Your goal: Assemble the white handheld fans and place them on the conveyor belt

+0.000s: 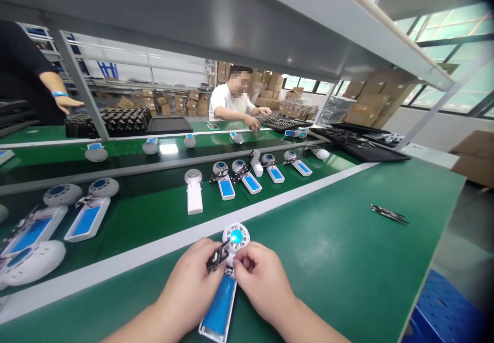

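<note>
- left hand [196,272] is pinching board [216,258] at fan [223,304]
- right hand [263,276] is curling against fan, can't tell if pinching
- tweezers [388,213] are lying on worktop [332,250]

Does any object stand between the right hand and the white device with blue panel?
Nothing visible does: the right hand is at the white device, while the black board in the left hand is opposite.

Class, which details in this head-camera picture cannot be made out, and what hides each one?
In the head view:
What the right hand pinches, if anything: hidden by the hand itself.
Markings on the circuit board: too small, partly covered by the left hand.
Blue plastic item, lower right: cut off by the bottom edge.
Head of the person at far left: behind the overhead shelf or past the edge.
</note>
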`<state>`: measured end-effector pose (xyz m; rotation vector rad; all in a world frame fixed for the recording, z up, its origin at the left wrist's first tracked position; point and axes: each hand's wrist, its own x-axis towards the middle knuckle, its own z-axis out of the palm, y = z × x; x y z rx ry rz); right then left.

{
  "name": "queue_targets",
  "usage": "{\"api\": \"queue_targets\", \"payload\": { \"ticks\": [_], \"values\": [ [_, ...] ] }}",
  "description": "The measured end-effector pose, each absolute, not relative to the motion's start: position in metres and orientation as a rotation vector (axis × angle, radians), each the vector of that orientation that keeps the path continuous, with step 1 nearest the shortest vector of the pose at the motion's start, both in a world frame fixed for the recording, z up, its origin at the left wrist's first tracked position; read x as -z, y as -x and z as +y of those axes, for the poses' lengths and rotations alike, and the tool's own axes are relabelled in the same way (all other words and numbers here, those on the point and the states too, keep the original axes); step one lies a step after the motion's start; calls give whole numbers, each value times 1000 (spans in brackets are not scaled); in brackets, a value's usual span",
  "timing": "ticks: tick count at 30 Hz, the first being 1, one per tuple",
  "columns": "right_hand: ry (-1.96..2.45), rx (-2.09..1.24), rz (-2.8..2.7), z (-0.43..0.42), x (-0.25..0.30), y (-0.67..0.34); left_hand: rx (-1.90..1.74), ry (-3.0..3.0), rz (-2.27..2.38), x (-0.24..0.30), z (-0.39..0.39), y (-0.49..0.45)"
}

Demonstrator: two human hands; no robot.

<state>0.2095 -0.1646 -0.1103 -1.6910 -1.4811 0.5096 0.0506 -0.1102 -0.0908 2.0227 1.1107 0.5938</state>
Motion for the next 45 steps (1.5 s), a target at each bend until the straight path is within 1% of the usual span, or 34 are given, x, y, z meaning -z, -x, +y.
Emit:
{"api": "queue_targets", "payload": {
  "ticks": [8,17,23,27,33,36,42,45],
  "values": [
    [1699,-373,-1594,-168,105,-201,-446,-1793,1130,73,-111,-55],
    [1646,-433,-1543,-169,107,-200,-424,-1795,1070,72,-113,-56],
    [1625,-369,-1490,-169,105,-197,-540,-1995,1157,79,-120,-49],
    [1604,-317,-1520,-170,103,-195,-528,-2280,1005,83,-124,-46],
    [1598,-287,-1523,-171,101,-195,-596,-2484,899,89,-123,-45],
    [1578,-378,-1504,-171,101,-197,-657,-2595,850,92,-121,-45],
    [1618,-749,-1242,-169,101,-197,-737,-2668,824,97,-120,-45],
    [1572,-849,-1168,-169,103,-197,-762,-2649,835,100,-120,-46]
  ]
}}
